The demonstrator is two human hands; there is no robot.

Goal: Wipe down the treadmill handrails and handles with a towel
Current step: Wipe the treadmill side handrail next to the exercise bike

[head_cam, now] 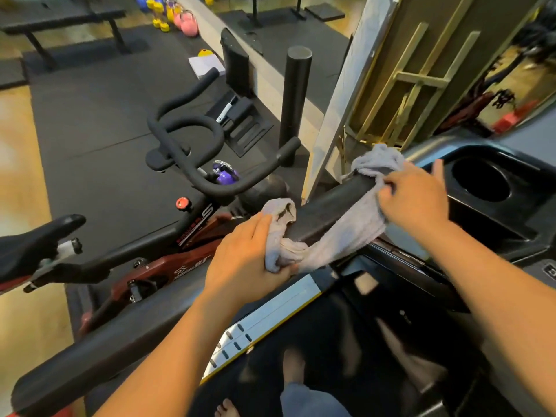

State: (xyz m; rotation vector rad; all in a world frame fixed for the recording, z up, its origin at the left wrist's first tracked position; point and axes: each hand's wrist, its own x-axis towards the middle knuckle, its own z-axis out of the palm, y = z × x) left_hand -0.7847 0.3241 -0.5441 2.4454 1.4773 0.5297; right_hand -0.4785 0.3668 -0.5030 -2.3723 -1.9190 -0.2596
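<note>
A red-framed spin bike (156, 236) with black handlebars (192, 136) stands just beside the treadmill's left handrail (328, 206), a purple kettlebell (225, 176) behind it. The grey towel (346, 227) is looped around that handrail; the left hand (249, 260) has its grip clamped on one bunched end. The right hand (418, 200) pinches the other end, near the console's cup holder (481, 179).

Left hand (245, 254) curled, gripping — right hand (413, 197) pinching, forearms extended.

Exercise bike (192, 164) close beside left handrail (328, 203).
</note>
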